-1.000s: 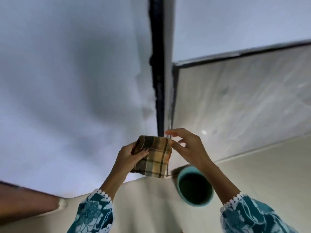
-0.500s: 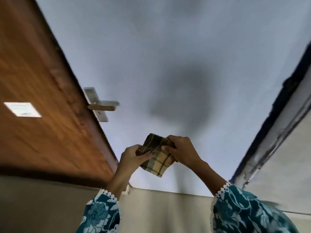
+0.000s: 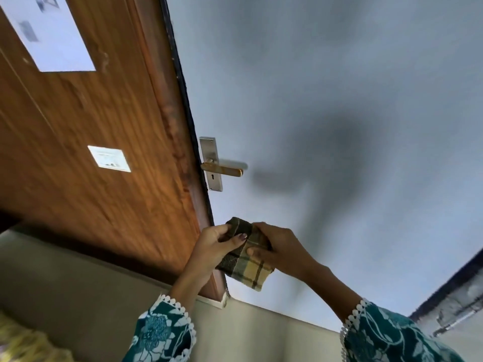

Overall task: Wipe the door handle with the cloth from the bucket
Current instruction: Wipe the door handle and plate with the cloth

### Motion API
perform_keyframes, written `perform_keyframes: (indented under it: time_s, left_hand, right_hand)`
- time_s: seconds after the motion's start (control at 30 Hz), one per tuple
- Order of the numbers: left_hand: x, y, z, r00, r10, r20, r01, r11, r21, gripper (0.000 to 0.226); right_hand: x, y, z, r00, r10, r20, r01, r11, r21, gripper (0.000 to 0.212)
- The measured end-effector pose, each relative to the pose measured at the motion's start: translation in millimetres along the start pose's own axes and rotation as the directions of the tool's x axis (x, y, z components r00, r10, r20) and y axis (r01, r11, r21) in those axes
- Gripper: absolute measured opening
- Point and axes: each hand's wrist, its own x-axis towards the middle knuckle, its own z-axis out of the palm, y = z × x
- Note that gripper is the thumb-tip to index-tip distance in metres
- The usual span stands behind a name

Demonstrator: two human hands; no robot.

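A folded plaid cloth (image 3: 249,267), yellow, green and brown, is held between both hands in front of the door. My left hand (image 3: 214,245) pinches its upper left part, thumb on top. My right hand (image 3: 281,248) grips its right side. The brass lever handle (image 3: 222,169) juts right from a silver backplate (image 3: 211,163) on the edge of the wooden door (image 3: 91,152), roughly a hand's length above the cloth. The bucket is out of view.
A pale blue-grey wall (image 3: 339,100) fills the right, with my shadow on it. White paper sheets (image 3: 49,35) and a small label (image 3: 109,158) are stuck on the door. A dark frame edge (image 3: 449,291) runs at the lower right. The floor (image 3: 78,296) is beige.
The view has swung left from the bucket and corner to the door and its handle. My right hand has closed onto the cloth, and both hands hold it closer to the handle.
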Motion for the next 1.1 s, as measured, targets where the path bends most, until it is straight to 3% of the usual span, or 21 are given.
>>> perform_keyframes:
  time_s: [0.1, 0.17, 0.23, 0.27, 0.33, 0.37, 0.43, 0.5, 0.57, 0.73, 0.9, 1.0, 1.1]
  left_hand:
    - [9.1, 0.3, -8.7, 0.992, 0.061, -0.106, -0.053, 0.996, 0.071, 0.014]
    - [19.5, -1.8, -17.7, 0.989, 0.057, -0.135, -0.038, 0.989, 0.142, 0.036]
    - [30.4, -0.8, -27.3, 0.999, -0.01, -0.042, 0.016, 0.989, 0.144, 0.063]
    - [35.9, 1.2, -31.0, 0.999, -0.049, 0.009, 0.048, 0.993, 0.105, 0.062]
    - [44.5, 6.5, -32.1, 0.996, -0.069, 0.059, 0.065, 0.996, 0.062, 0.029]
    - [49.8, 8.9, -31.0, 0.998, -0.048, 0.039, 0.044, 0.996, 0.081, 0.017]
    - [62.4, 10.2, -28.3, 0.999, -0.029, -0.037, 0.032, 0.996, 0.083, 0.013]
    - [72.7, 8.3, -24.3, 0.994, -0.031, -0.102, 0.037, 0.998, 0.053, 0.017]
    - [80.9, 5.7, -19.5, 0.988, -0.071, -0.135, 0.065, 0.997, -0.048, 0.013]
    - [92.3, 5.3, -24.6, 0.991, -0.129, -0.032, 0.112, 0.936, -0.333, 0.019]
    - [111.3, -1.4, -46.1, 0.993, -0.095, 0.069, 0.114, 0.911, -0.395, 0.028]
    - [128.7, -6.8, -62.3, 0.987, -0.095, 0.132, 0.146, 0.874, -0.463, 0.03]
    - [147.3, -9.5, -84.6, 0.985, -0.072, 0.156, 0.12, 0.94, -0.321, 0.029]
  right_hand:
    - [22.9, 1.3, -3.7, 1.0, 0.018, 0.013, -0.017, 0.998, -0.059, 0.025]
    - [37.6, 3.5, -11.5, 0.998, 0.007, 0.059, -0.002, 0.996, -0.089, 0.024]
    - [51.9, 7.0, -20.0, 0.992, -0.011, 0.126, 0.022, 0.997, -0.081, 0.025]
    - [58.3, 9.4, -23.0, 0.989, -0.016, 0.148, 0.026, 0.997, -0.071, 0.025]
    - [66.5, 12.9, -23.9, 0.991, 0.001, 0.13, 0.006, 0.999, -0.051, 0.026]
    - [69.5, 14.6, -22.0, 0.998, 0.027, 0.057, -0.024, 0.998, -0.051, 0.029]
    - [73.7, 15.3, -11.6, 0.974, 0.063, -0.217, -0.085, 0.992, -0.095, 0.037]
    - [75.5, 11.7, 2.5, 0.925, -0.042, -0.378, -0.029, 0.983, -0.18, 0.038]
    - [79.6, 7.3, 15.4, 0.937, -0.144, -0.32, 0.055, 0.961, -0.273, 0.048]
    - [100.1, 6.7, 31.5, 0.958, -0.113, -0.265, 0.018, 0.941, -0.339, 0.06]
    - [120.1, 0.4, 48.5, 0.942, -0.109, -0.319, -0.026, 0.921, -0.39, 0.052]
    - [137.2, 1.5, 55.5, 0.925, -0.073, -0.374, -0.08, 0.922, -0.378, 0.065]
    - [154.8, -1.7, 61.6, 0.913, -0.014, -0.407, -0.145, 0.923, -0.356, 0.063]
